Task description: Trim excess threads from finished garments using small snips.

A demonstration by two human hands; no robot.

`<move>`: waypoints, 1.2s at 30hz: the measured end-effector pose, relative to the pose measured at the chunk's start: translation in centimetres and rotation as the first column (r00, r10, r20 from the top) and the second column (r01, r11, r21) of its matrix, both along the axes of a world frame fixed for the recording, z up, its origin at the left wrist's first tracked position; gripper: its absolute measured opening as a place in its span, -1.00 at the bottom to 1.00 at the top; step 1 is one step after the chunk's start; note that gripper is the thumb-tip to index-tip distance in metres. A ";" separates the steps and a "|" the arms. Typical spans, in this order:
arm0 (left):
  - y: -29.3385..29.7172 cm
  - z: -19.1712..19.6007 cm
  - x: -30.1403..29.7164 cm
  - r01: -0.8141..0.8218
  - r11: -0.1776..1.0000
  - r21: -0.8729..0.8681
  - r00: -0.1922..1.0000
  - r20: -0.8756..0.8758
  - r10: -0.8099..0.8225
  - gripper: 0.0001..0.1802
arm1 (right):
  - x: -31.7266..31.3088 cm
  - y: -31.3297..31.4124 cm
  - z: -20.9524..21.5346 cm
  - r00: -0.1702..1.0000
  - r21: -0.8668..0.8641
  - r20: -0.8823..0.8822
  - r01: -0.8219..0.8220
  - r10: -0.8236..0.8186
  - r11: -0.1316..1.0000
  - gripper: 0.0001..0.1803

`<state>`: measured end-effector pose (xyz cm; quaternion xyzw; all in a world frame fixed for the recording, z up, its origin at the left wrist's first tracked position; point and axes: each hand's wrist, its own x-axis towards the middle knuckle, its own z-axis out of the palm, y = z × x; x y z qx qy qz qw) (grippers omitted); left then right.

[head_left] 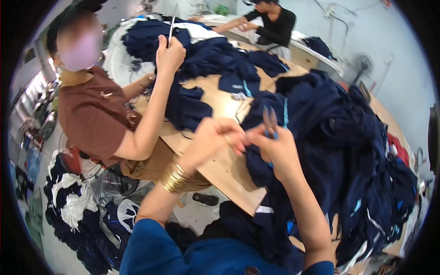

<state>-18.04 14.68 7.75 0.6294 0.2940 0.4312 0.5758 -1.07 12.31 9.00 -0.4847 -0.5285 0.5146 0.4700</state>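
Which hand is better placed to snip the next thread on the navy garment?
Right, probably. The right hand holds the small blue-handled snips over the navy garment; the left hand only pinches fabric beside them.

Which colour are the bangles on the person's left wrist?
The bangles are gold, stacked just below the left hand. The head view shows them clearly.

You wore a bright blue top with short sleeves — a dark round button showed at its front. Your left hand (215, 137) carried a ring, and a stack of gold bangles circled that wrist — your right hand (275, 151) was bare.
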 end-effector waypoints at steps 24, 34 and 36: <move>-4.5 -7.5 1.0 -0.008 1.000 -0.010 0.970 -0.244 0.005 -0.95 | 10.3 -11.1 -3.3 0.884 0.214 0.319 0.284 -0.342 0.935 -0.92; -9.8 -12.7 9.4 0.523 0.783 -0.336 0.690 -0.373 -0.621 -0.87 | 15.7 -26.2 -8.9 0.461 0.239 0.672 0.606 -0.580 0.759 -0.91; -10.6 -13.4 11.5 0.520 0.827 -0.216 0.702 -0.444 -0.557 -0.85 | 14.7 -27.5 -11.3 0.550 0.132 0.680 0.558 -0.484 0.819 -0.91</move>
